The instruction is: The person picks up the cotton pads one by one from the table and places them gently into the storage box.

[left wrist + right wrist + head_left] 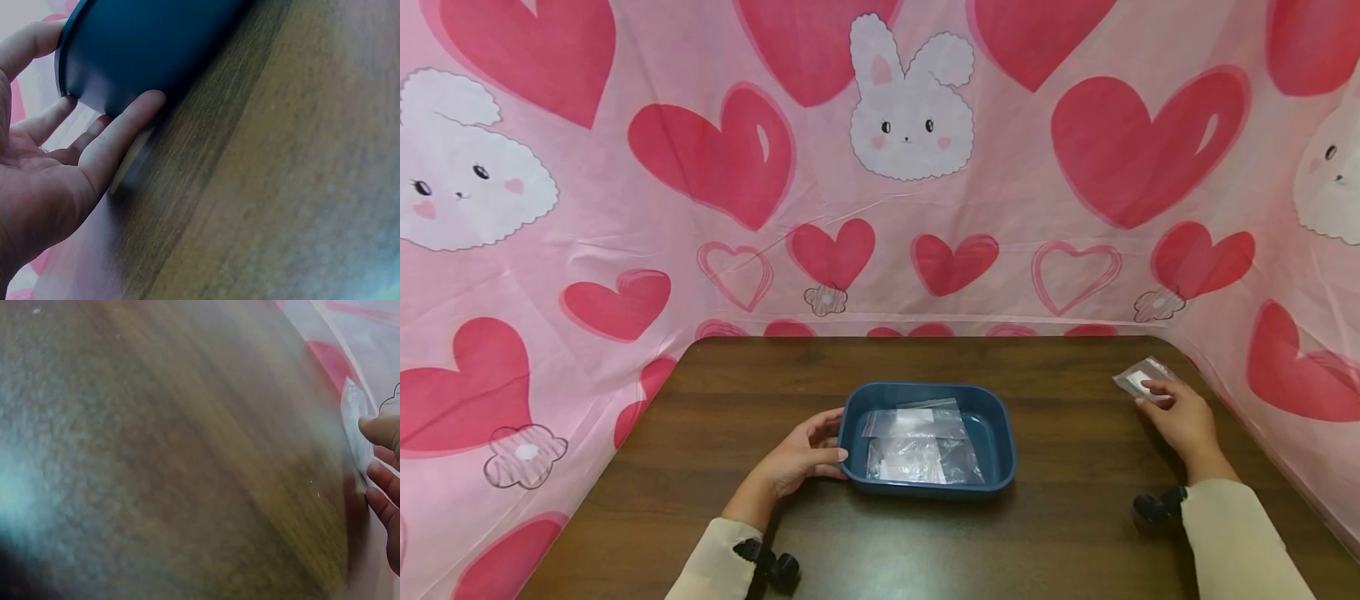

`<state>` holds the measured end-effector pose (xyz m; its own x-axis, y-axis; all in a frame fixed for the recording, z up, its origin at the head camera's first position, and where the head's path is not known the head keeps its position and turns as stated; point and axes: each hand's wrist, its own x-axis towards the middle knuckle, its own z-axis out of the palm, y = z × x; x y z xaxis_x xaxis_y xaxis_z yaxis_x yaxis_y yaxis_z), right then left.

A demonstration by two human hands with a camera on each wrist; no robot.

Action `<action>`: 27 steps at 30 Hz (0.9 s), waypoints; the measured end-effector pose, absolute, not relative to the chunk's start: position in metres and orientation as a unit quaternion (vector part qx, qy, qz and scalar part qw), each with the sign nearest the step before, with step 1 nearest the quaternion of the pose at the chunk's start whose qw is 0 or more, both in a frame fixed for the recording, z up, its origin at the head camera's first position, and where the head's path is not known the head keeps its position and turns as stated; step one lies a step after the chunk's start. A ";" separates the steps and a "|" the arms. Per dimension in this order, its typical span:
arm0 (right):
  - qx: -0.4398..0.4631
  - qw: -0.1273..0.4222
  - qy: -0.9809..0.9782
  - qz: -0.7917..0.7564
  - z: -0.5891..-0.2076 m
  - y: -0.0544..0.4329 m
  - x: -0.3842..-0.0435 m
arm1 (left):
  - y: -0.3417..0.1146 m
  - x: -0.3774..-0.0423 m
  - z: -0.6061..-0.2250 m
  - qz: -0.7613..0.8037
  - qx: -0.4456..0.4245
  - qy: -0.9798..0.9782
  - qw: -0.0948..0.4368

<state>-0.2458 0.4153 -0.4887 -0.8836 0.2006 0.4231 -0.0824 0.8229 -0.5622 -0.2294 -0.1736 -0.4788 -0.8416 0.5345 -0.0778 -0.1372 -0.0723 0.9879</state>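
Note:
A blue plastic tray (927, 490) stands on the brown table. My left hand (805, 457) holds its left end, the thumb at the rim and the other fingers against the outer wall; the left wrist view shows the fingers (134, 119) touching that wall. Inside lie several clear zip-lock bags (917, 442) with white contents, overlapping one another. At the far right of the table my right hand (1183, 421) pinches a small clear zip-lock bag (1138, 375) with something white in it. This bag (356, 422) shows side-on beside the fingertips in the right wrist view.
The wooden table (760, 367) has rounded far corners. A pink cloth (880, 267) printed with hearts and rabbits hangs behind it and along both sides, close to the right hand. Both wrists carry small black cameras.

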 end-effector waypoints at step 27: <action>-0.024 0.255 -0.926 0.278 -0.496 0.411 -0.242 | -0.175 -0.230 -0.480 0.712 0.156 0.643 0.235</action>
<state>-0.2419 0.4113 -0.4962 -0.8684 0.1864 0.4596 -0.0982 0.8437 -0.5277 -0.2296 -0.1747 -0.4803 -0.8411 0.5348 -0.0806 -0.1341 -0.0619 0.9890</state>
